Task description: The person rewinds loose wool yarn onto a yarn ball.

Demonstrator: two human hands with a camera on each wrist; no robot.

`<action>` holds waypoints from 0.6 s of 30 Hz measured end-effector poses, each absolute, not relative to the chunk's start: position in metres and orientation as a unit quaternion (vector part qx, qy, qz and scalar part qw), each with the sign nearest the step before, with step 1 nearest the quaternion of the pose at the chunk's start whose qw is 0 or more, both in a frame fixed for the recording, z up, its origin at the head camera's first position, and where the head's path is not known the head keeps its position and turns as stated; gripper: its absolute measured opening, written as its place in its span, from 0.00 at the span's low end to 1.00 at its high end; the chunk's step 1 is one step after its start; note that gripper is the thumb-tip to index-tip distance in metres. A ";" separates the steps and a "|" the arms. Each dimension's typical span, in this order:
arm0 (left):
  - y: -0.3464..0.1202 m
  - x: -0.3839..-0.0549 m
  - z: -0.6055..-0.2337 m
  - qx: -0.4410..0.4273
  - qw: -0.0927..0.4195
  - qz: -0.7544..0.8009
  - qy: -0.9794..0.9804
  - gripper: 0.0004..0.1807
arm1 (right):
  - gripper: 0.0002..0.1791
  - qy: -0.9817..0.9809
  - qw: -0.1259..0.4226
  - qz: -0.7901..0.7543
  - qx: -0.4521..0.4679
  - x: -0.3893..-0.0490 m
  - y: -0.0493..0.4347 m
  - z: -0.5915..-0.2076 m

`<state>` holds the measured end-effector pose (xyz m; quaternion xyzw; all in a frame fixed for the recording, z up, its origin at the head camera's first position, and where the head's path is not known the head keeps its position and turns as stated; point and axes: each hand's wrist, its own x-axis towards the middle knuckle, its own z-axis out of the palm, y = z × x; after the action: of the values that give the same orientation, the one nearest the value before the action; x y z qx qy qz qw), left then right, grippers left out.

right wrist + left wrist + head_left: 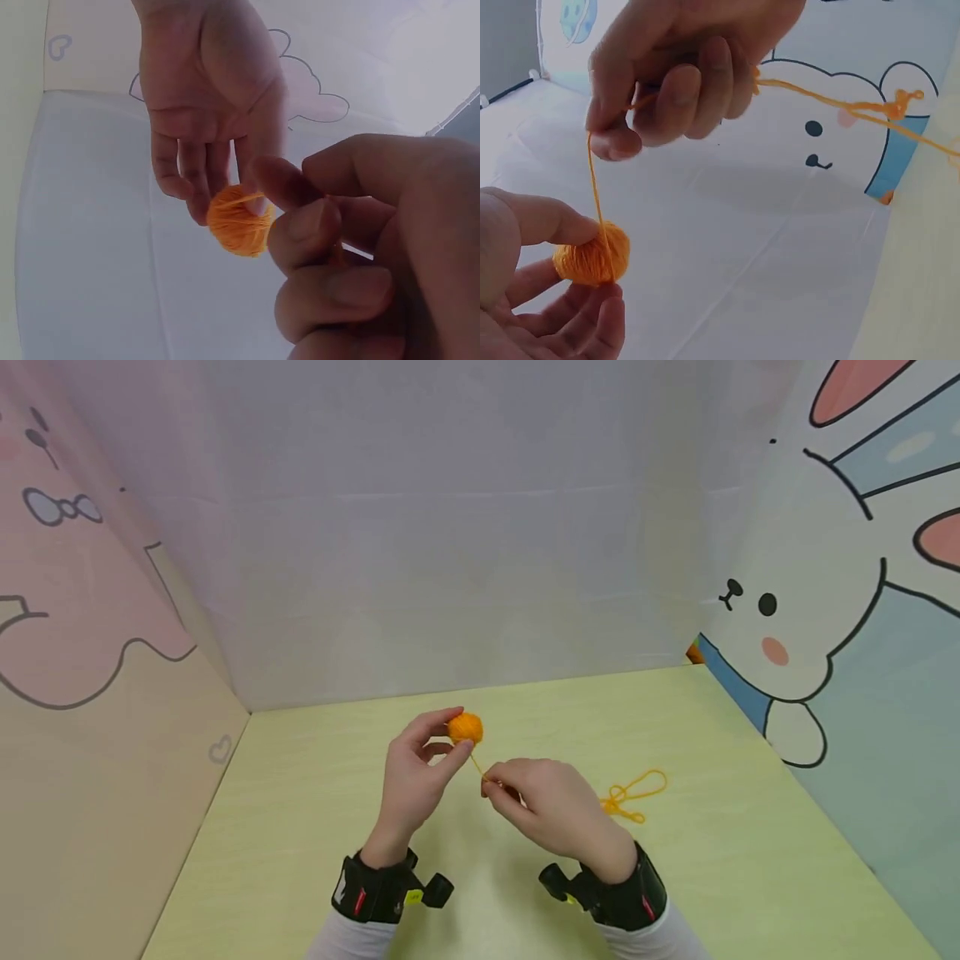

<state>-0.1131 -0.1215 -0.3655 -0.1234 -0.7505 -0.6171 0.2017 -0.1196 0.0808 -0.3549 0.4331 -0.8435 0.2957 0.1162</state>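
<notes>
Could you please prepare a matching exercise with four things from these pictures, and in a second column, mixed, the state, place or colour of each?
Things
1. left hand
2. right hand
3. loose yarn
4. tabletop

Descriptions
A. pinches the strand
B. in loops, to the right of the right hand in the head view
C. pale yellow-green
D. holds the yarn ball

Pairs: 1-D, 2-A, 3-B, 4-C

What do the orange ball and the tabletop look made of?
The orange ball looks like matte wound yarn, perhaps wool or acrylic: strands show as fine ridges. The tabletop may be laminate or plastic sheet, judging by its smooth, pale yellow surface; unclear which.
</notes>
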 end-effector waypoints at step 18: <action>-0.122 -0.110 -0.368 -0.383 0.067 -0.605 -0.695 0.29 | 0.06 -0.816 0.212 0.369 0.391 -0.135 0.100 -0.354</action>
<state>-0.1099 -0.1216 -0.3684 -0.3825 -0.6948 -0.6053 0.0671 -0.1351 0.1002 -0.3541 0.3914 -0.8158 0.3694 0.2116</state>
